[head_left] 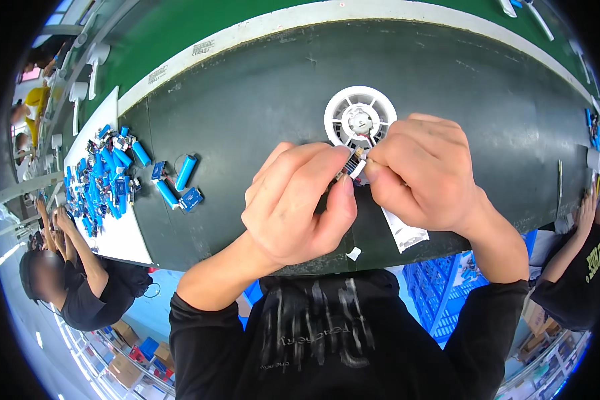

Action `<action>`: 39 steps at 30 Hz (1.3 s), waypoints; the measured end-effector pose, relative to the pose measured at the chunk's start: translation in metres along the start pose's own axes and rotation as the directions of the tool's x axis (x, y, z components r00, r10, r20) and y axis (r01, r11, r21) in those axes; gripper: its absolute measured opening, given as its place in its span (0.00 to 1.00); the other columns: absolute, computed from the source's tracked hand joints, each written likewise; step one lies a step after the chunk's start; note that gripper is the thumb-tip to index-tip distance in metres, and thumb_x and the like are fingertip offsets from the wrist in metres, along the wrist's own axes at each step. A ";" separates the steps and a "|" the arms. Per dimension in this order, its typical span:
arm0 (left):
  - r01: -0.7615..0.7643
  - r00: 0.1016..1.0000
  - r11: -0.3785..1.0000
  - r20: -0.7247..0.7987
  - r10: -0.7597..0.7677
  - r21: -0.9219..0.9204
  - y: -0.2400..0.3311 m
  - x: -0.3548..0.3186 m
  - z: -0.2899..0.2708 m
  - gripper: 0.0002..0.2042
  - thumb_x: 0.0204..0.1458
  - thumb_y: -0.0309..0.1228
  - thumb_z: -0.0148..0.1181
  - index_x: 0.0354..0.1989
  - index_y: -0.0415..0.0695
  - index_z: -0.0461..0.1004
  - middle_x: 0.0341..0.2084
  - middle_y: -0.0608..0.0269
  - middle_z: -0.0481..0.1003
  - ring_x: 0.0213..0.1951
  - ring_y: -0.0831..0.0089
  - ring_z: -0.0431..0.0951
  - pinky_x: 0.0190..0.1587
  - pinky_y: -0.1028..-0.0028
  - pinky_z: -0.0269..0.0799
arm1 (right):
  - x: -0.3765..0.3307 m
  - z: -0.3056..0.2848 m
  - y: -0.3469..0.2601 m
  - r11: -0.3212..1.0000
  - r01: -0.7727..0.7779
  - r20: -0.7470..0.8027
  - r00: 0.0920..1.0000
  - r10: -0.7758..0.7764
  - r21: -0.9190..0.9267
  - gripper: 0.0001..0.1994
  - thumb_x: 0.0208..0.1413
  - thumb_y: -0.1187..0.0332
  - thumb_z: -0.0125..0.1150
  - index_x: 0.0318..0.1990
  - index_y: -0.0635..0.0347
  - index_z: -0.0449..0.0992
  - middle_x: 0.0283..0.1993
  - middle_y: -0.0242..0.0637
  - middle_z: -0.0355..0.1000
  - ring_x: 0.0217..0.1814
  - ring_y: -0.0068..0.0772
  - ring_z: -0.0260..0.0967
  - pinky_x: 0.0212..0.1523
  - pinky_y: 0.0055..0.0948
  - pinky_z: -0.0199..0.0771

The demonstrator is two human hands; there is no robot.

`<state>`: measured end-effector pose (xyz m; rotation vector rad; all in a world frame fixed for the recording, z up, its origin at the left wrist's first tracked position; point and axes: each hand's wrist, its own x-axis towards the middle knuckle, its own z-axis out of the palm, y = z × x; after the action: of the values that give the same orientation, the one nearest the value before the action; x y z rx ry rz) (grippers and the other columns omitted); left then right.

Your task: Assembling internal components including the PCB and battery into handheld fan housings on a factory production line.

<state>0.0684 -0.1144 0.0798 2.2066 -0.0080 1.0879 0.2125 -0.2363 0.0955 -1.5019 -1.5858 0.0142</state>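
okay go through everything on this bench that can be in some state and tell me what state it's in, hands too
Left hand: fingers curled, pinching a small connector part.
Right hand: pinching the same part from the other side.
White round plastic fan housing: lying flat on the dark mat, wires leading toward the hands.
Loose blue cylindrical battery cells: lying on their sides.
Pile of blue cells: heaped on white sheet.

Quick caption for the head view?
Both hands pinch a small connector beside a white fan on the belt.
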 end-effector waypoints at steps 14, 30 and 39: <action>0.005 1.000 0.999 -0.003 -0.005 -0.044 0.001 0.000 0.001 0.15 0.36 0.12 0.62 0.37 0.30 0.74 0.28 0.52 0.75 0.22 0.64 0.73 0.24 0.72 0.70 | 0.000 0.000 -0.001 0.998 -0.004 -0.016 1.000 0.003 -0.060 0.08 0.36 0.75 0.62 0.20 0.58 0.67 0.17 0.32 0.64 0.16 0.35 0.61 0.18 0.30 0.60; -0.009 0.998 0.997 0.054 0.013 -0.075 0.003 0.003 -0.004 0.14 0.37 0.12 0.61 0.37 0.27 0.74 0.31 0.47 0.75 0.24 0.61 0.75 0.25 0.70 0.72 | 0.001 -0.004 0.000 1.000 0.007 0.011 1.000 -0.007 -0.004 0.06 0.34 0.78 0.62 0.22 0.61 0.70 0.17 0.35 0.63 0.15 0.36 0.58 0.17 0.31 0.55; -0.011 0.996 0.988 0.089 0.025 -0.151 0.001 0.003 -0.009 0.14 0.35 0.12 0.59 0.36 0.25 0.74 0.30 0.47 0.73 0.25 0.59 0.74 0.26 0.68 0.71 | 0.000 -0.009 -0.006 1.000 0.007 0.141 0.990 -0.004 -0.019 0.05 0.39 0.77 0.63 0.26 0.63 0.73 0.20 0.37 0.66 0.16 0.37 0.61 0.19 0.32 0.58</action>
<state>0.0636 -0.1088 0.0862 2.1212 -0.1457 0.9636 0.2135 -0.2432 0.1043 -1.5403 -1.7065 0.1044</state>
